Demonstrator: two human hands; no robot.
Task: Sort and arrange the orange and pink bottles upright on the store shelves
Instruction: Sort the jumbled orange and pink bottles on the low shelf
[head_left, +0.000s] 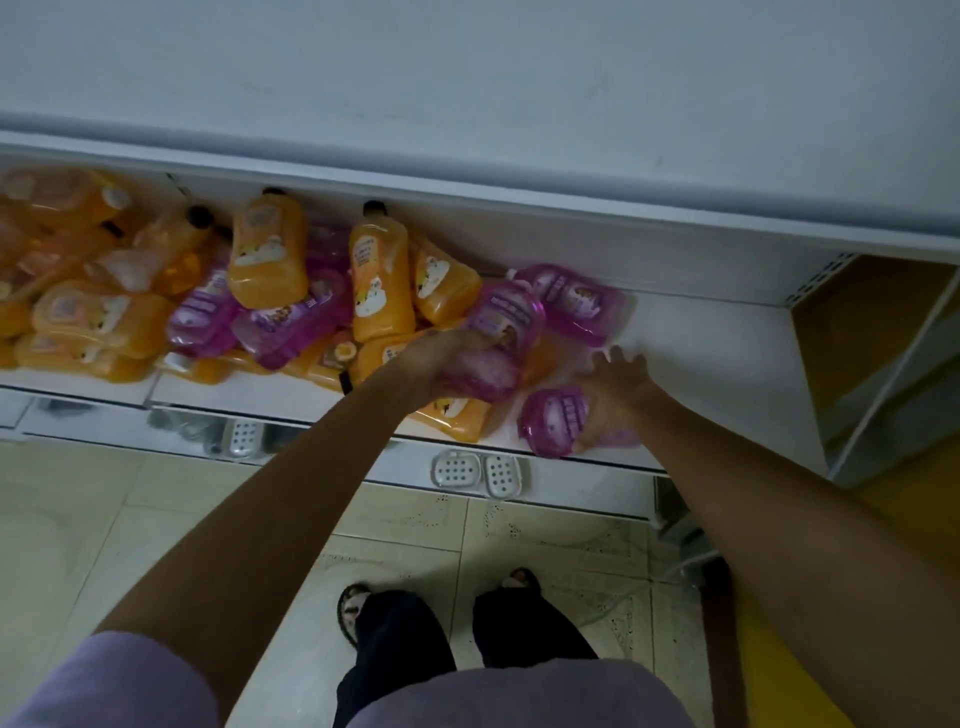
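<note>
Your left hand (453, 362) gripped a translucent pink plastic bottle (503, 316) lying among orange plastic bottles (382, 283) on the white metal shelf (706, 358), likely to stand it up, while your right hand (619, 385), fingers spread, steadied another pink bottle (549, 422).

The floor (156, 519) is laid with pale beige tiles, divided by thin grout lines and marked with a dark speckled pattern along some tile edges, and a yellow strip (779, 649) is seen on it at the right. A white shelving unit (701, 374) is set against it, topped by a broad white upper board (467, 78) and closed at the right by a perforated upright (821, 275) and a yellow side panel (852, 322). White perforated soap dishes (475, 470) are stored on the lowest ledge (571, 488), and the whole area is dimly and evenly lit.
</note>
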